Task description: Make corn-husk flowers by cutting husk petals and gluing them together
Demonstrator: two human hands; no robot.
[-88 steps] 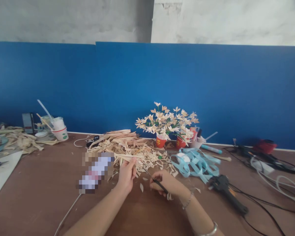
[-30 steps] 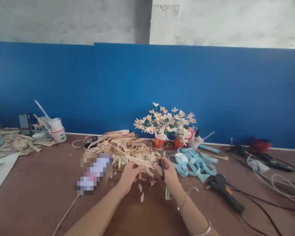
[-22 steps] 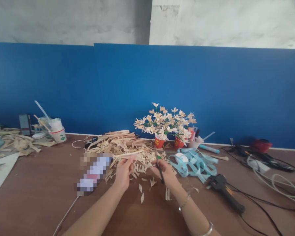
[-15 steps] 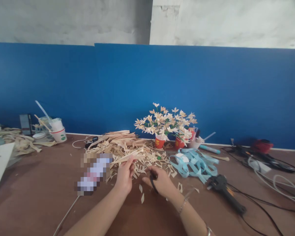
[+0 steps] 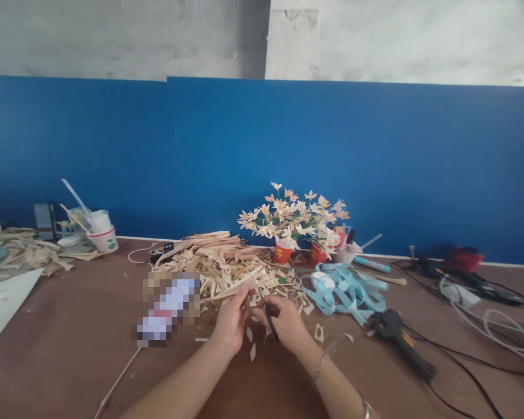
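Note:
My left hand (image 5: 232,319) pinches a pale strip of dried husk (image 5: 238,286) over the front of a heap of similar strips (image 5: 213,256). Close beside it, my right hand (image 5: 283,321) is closed around black-handled scissors (image 5: 269,319), whose thin blades point up and away toward the strip. Where exactly the blades meet the strip is too small to make out. Small cut petal-shaped pieces (image 5: 252,352) lie on the brown table (image 5: 157,384) just below my hands.
Behind the heap, pale flowers (image 5: 283,215) stand in red paper cups (image 5: 283,254). Right of my hands are tangled blue ribbon (image 5: 349,294) and a black glue gun (image 5: 402,343) with its cord. A blurred-out device (image 5: 168,308) lies left; a white cup (image 5: 105,235) holds sticks farther back.
My left hand has moved slightly right and down, closer to my right hand. The scissors have turned so their blades show, pointing up toward the strip. A white sheet at far left has shifted right.

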